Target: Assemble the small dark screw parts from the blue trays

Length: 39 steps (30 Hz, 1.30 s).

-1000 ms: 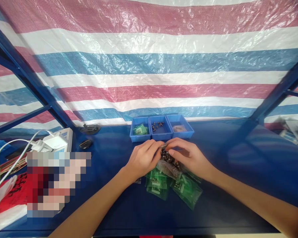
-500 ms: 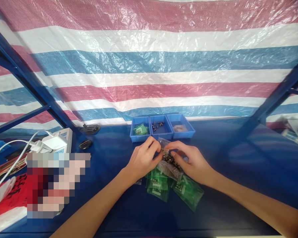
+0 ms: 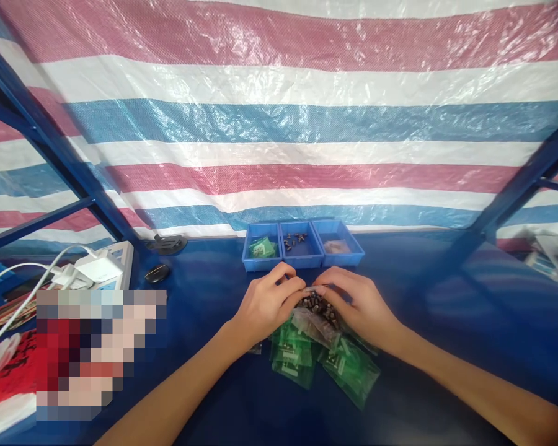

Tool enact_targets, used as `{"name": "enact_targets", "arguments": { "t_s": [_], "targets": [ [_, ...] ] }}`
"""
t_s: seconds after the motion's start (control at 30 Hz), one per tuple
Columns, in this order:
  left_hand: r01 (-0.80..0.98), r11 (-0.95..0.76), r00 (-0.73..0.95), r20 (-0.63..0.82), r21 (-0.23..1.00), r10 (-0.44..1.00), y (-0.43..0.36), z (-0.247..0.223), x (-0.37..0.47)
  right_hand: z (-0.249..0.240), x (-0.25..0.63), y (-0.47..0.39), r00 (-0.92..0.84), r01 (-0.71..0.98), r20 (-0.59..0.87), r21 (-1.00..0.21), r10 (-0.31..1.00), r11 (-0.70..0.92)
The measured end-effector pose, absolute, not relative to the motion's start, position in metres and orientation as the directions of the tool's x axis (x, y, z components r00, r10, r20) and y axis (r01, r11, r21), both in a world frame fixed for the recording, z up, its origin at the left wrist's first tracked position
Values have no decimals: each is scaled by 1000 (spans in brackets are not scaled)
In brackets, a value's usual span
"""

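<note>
My left hand (image 3: 268,305) and my right hand (image 3: 360,303) meet fingertip to fingertip, pinching the edge of a small clear bag (image 3: 312,289) between them. Just under the fingers lies a heap of small dark metal parts (image 3: 329,311). A clear bag with pinkish contents (image 3: 314,328) rests below that heap. Green packets are spread nearer me, one group at the left (image 3: 292,359) and another packet at the right (image 3: 353,371). What the small bag contains is hidden by my fingers.
Three joined blue bins stand behind my hands: the left bin (image 3: 246,257) holds green packets, the middle one (image 3: 302,262) metal parts, the right one (image 3: 359,255) clear bags. A black mouse (image 3: 158,273), power strip (image 3: 126,266) and red bag (image 3: 16,371) lie left.
The small clear bag stood up between my fingers and now lies lower and flatter. My fingertips have come closer together, and the view has shifted slightly.
</note>
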<state>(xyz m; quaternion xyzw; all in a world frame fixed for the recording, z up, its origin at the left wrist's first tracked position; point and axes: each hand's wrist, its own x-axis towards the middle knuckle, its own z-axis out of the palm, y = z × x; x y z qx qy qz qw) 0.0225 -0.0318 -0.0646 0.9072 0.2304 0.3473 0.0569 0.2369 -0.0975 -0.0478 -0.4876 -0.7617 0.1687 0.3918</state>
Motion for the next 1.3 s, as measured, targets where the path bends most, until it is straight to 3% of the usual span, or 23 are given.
{"name": "enact_targets", "arguments": {
  "t_s": [0.17,0.3,0.43,0.6,0.77,0.83,0.93,1.1,1.2,1.3],
  "targets": [
    [280,-833,626,567,478,536,-35,-61,25,-45,238,-96,-194,565,353,-723,916,398],
    [281,-798,646,511,533,568,-37,-57,26,-42,239,-96,-177,489,275,-809,945,327],
    [370,-772,640,460,516,615,-34,-56,23,-40,247,-90,-91,385,242,-886,966,258],
    [433,-784,610,496,445,619,-27,-57,20,-31,271,-68,89,154,110,-983,990,96],
    [483,-804,621,511,348,594,-25,-58,17,-24,293,-54,210,-47,-34,-999,977,-24],
    [504,-808,624,519,303,584,-24,-59,16,-24,295,-55,209,8,-31,-999,977,-34],
    [515,-822,641,528,242,557,-21,-60,15,-26,291,-61,103,261,81,-964,991,52],
    [582,-788,635,493,203,595,-15,-54,9,-34,268,-77,-177,714,263,-629,948,308],
    [630,-752,630,439,195,641,-10,-51,4,-45,255,-85,-293,779,295,-478,909,406],
    [579,-796,695,404,178,595,-7,-54,1,-57,248,-88,-377,780,336,-387,863,491]
  ]
}}
